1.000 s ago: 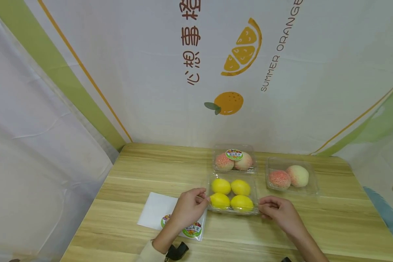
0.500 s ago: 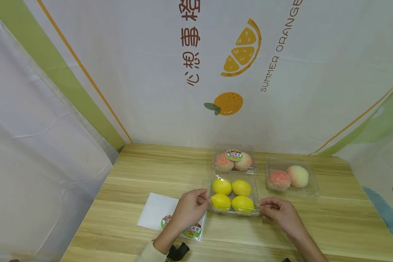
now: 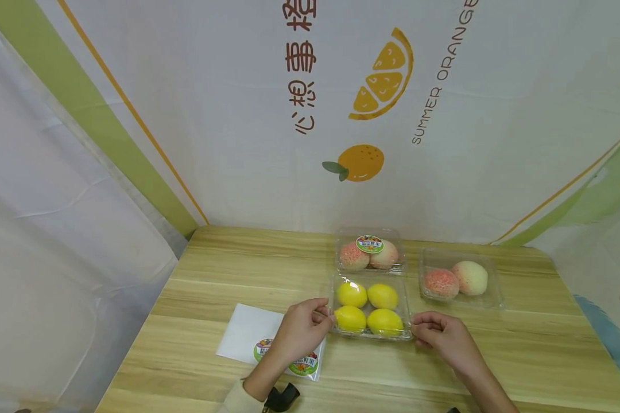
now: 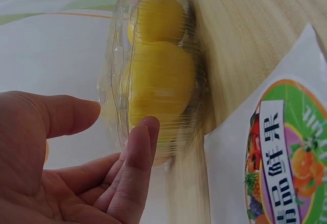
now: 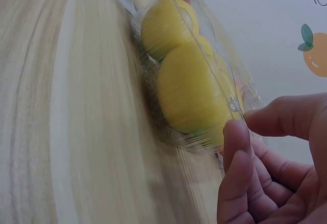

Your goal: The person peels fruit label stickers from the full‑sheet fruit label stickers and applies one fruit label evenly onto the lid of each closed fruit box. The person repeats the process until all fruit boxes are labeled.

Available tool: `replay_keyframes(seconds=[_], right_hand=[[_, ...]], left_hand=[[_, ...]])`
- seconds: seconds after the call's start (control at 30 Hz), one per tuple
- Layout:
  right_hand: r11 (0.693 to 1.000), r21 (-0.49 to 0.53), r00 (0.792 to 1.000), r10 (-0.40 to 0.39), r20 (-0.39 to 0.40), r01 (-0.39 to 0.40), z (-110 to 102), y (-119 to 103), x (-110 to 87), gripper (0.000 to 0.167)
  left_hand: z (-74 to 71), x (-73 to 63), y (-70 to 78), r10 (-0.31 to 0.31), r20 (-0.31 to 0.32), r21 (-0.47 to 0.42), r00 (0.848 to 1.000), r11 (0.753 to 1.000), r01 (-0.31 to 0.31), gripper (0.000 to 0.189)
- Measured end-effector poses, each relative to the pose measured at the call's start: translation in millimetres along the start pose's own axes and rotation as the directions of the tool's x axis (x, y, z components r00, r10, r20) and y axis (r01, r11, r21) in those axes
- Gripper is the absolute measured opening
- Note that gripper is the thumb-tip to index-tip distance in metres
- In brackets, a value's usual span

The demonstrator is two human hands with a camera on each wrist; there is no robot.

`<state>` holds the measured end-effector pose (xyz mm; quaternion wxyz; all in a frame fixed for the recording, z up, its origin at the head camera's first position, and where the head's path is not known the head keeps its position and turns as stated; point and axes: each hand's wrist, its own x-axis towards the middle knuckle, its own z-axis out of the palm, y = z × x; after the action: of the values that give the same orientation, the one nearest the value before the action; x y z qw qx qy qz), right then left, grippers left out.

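Note:
A clear plastic clamshell box (image 3: 372, 335) of several yellow lemons (image 3: 352, 293) sits on the wooden table, its lid lying over the fruit. At its front left corner my left hand (image 3: 305, 327) holds the rim; the left wrist view has the thumb (image 4: 71, 115) on the lid side and curled fingers (image 4: 137, 152) along the ribbed wall. My right hand (image 3: 441, 335) pinches the front right corner, with thumb (image 5: 286, 116) and forefinger (image 5: 236, 137) meeting at the rim in the right wrist view.
Behind the lemons stands a clear box of two peaches (image 3: 354, 256) with a round fruit label (image 3: 369, 244) on its lid. Another peach box (image 3: 491, 295), without a label, is to the right. White sticker sheets (image 3: 245, 330) lie partly under my left forearm. A printed curtain (image 3: 237, 143) hangs behind the table.
The lemon box has shifted slightly to the right, and both hands have moved along with it. The peach boxes and the sticker sheets have stayed put.

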<state>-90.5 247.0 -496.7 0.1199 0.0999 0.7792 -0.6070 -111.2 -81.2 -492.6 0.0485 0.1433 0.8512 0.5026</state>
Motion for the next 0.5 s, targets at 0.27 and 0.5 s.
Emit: replay_keyframes(seconds=[0.27, 0.5], right_hand=[[1.000, 0.007, 1.000, 0.010, -0.003, -0.010, -0.4, -0.2, -0.4, 0.026], [1.000, 0.010, 1.000, 0.025, -0.001, -0.025, -0.9, 0.4, -0.2, 0.026]], left_hand=[[0.7, 0.2, 0.1, -0.006, -0.003, 0.003, 1.000, 1.000, 0.006, 0.046], [1.8, -1.0, -1.8, -0.011, 0.001, -0.013, 1.000, 1.000, 0.011, 0.048]])
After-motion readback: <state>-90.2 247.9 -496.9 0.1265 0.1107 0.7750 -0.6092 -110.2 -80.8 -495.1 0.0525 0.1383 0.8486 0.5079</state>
